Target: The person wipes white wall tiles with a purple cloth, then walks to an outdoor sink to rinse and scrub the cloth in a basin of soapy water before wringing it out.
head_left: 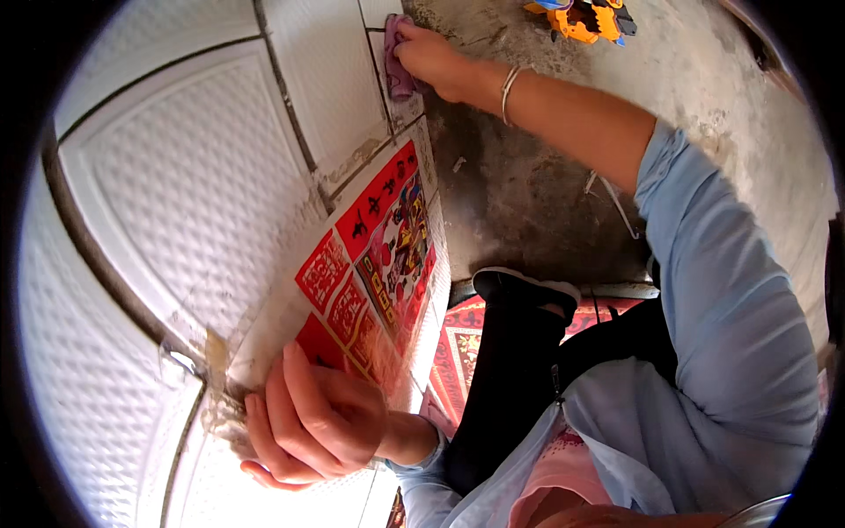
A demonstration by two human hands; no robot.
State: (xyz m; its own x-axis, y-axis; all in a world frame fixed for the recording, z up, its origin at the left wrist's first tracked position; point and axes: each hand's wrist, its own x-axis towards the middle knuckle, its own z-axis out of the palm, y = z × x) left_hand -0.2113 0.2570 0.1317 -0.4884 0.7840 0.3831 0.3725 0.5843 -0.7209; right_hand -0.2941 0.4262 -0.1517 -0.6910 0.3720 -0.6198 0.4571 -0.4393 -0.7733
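Note:
My left hand (310, 422) presses flat against a white embossed door panel (176, 202), its fingers spread beside the lower corner of a red printed poster (374, 255) stuck to the door. My right hand (431, 55) reaches far down with the arm stretched out and is closed on a purple cloth (398, 75), pressed against the bottom of the door near the floor. A silver bangle (508, 90) sits on that wrist.
A grey concrete floor (528, 194) lies below the door. An orange and blue toy (585, 18) rests on it at the top. My dark shoe (528, 286) stands on a red patterned mat (458, 343). Old tape residue marks the door seams.

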